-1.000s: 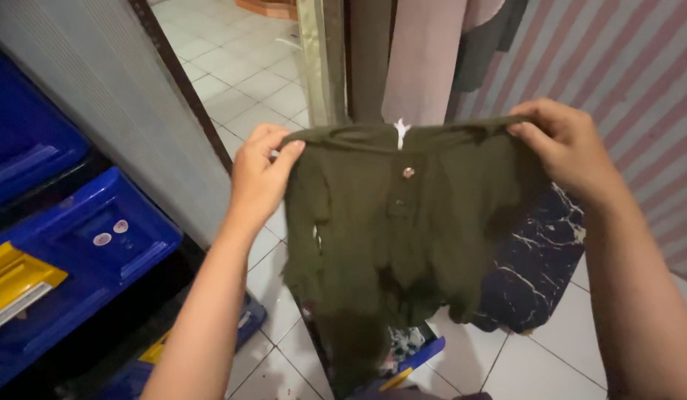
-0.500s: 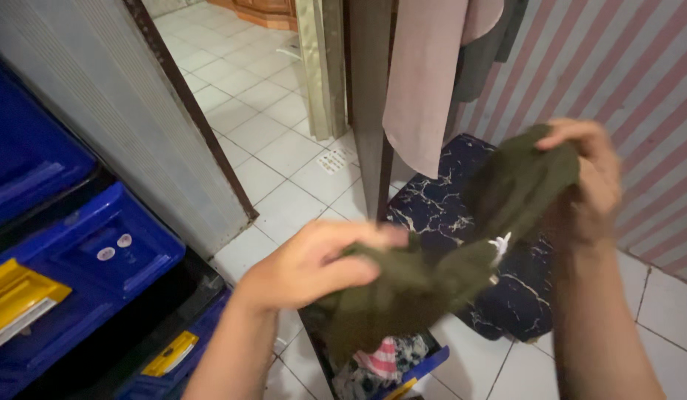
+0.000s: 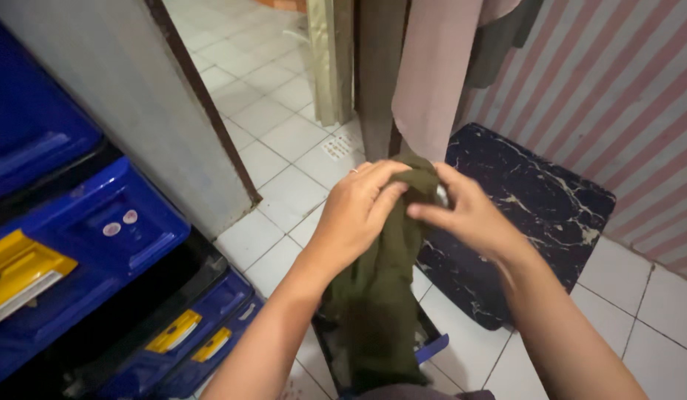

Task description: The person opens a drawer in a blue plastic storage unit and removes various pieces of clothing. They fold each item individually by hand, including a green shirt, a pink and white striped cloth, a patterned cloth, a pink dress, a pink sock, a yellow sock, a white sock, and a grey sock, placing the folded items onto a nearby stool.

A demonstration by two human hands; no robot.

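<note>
— Both hands pinch the top of the olive-green garment [image 3: 380, 281]: the left hand [image 3: 358, 211] has its fingers curled over the bunched edge, and the right hand [image 3: 465, 215] presses thumb and fingertips on it from the other side.

— So it isn't spread out any more?

— No. A second ago it was held wide by the two shoulders; now the hands have met, the cloth is doubled lengthwise and hangs in a narrow column.

— Hangs where?

— Over the blue crate [image 3: 432, 347] on the white tiled floor [image 3: 284, 141], just in front of the dark marbled mat [image 3: 536, 215] — judging by that, one fold is made.
</note>
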